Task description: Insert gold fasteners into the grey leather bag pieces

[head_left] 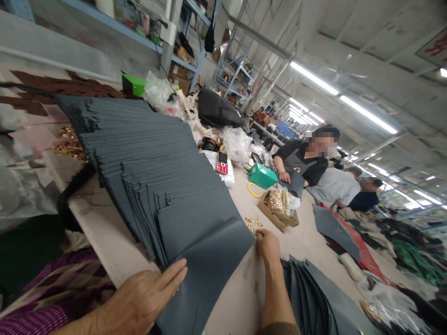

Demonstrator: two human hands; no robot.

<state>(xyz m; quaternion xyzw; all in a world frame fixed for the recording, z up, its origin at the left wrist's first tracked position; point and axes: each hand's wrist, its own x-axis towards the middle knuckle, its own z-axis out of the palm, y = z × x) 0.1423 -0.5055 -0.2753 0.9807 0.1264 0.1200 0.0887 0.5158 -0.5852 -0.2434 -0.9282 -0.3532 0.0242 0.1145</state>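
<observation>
A bent dark grey leather-like panel (213, 267) lies in front of me, its upper edge curved up over the top of a fanned stack of matching panels (146, 144). At the panel's left edge is my left hand (139, 291), closed on it with straight fingers pressed together on top; the thumb is hidden. My right hand (268, 246) is closed in a pinch at the panel's right corner. Just beyond those fingertips lies a small pile of gold metal fittings (254, 224). Whether a fitting is also between the right fingers cannot be made out.
Beyond the pile stand a cardboard box (279, 216) of gold fittings, a yellow ring (254, 190), a green box (262, 175) and a red phone (222, 163). More grey panels (314, 298) lie at the right. A co-worker (303, 158) sits across the table.
</observation>
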